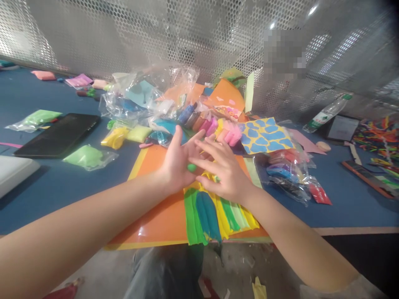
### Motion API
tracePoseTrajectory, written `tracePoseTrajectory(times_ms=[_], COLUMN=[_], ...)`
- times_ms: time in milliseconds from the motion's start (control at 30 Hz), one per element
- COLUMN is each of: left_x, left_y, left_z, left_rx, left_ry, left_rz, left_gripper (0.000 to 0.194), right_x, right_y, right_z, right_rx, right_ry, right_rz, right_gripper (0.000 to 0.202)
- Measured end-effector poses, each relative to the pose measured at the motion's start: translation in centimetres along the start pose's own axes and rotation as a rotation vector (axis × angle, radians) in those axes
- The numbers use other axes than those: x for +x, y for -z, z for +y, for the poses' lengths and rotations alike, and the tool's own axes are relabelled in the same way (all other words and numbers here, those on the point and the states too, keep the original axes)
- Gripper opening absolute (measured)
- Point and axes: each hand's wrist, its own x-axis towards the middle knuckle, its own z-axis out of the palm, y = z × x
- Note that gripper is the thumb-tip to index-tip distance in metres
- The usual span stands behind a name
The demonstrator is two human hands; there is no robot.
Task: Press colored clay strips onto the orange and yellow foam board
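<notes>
A small green ball of soft clay (191, 167) lies on the palm of my left hand (179, 162), which is turned up with its thumb and fingers stretched out. My right hand (222, 168) hovers over and beside it with fingers spread, partly covering the left fingers. Whether the right hand touches the ball, I cannot tell. Beneath both hands is an orange sheet (156, 216). On that sheet lies a clay piece with green, teal and yellow strips (207, 211), its upper part hidden by my right hand.
Bagged clay (89, 157) and a black tablet (59, 135) are at left. Clear plastic bags (134, 93) and colored clay lumps crowd the back. A blue-patched yellow sheet (264, 136), more bagged clay (286, 170) and a bottle (327, 114) are at right. Perforated metal (202, 37) stands behind.
</notes>
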Motion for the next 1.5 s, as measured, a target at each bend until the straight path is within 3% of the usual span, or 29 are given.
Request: tracePoseTrajectory(times_ms=[200,267,400,600,833,1000,1133,1233,1367,1500], left_x=[0.3,0.3,0.0,-0.2,0.1,0.0,-0.1,-0.1,0.1,0.3], left_y=[-0.1,0.1,0.9,1.3,1.4,1.4,1.3,1.3,1.5,1.6], left_z=[-0.4,-0.6,-0.2,0.9,0.9,1.0,1.0,1.0,0.8,0.7], left_rx=[0.368,0.499,0.819,1.270,1.329,1.388,1.426,1.450,1.462,1.467], left_ry=[-0.179,-0.303,-0.633,-0.889,-0.952,-0.980,-0.996,-0.969,-0.935,-0.935], left_rz=[-0.138,-0.103,0.016,-0.097,-0.023,0.002,0.021,0.011,-0.052,-0.069], left_gripper=[0.079,0.075,0.044,0.037,0.024,0.021,0.022,0.022,0.021,0.022], right_x=[0.3,0.3,0.1,0.0,0.4,0.2,0.0,0.0,0.2,0.4], right_y=[0.1,0.4,0.7,0.3,0.9,0.5,0.3,0.7,1.2,1.2], right_z=[-0.1,0.0,1.0,2.7,2.1,2.2,2.7,2.8,2.5,2.5], right_rx=[0.129,0.275,0.594,0.816,1.018,1.169,1.118,0.957,0.760,0.768], right_ry=[-0.086,-0.173,-0.367,-0.535,-0.684,-0.701,-0.722,-0.703,-0.576,-0.576], right_rz=[0.081,0.133,0.223,0.291,0.176,0.093,0.188,0.290,0.237,0.294], right_gripper=[0.019,0.015,0.014,0.016,0.025,0.025,0.024,0.021,0.017,0.012])
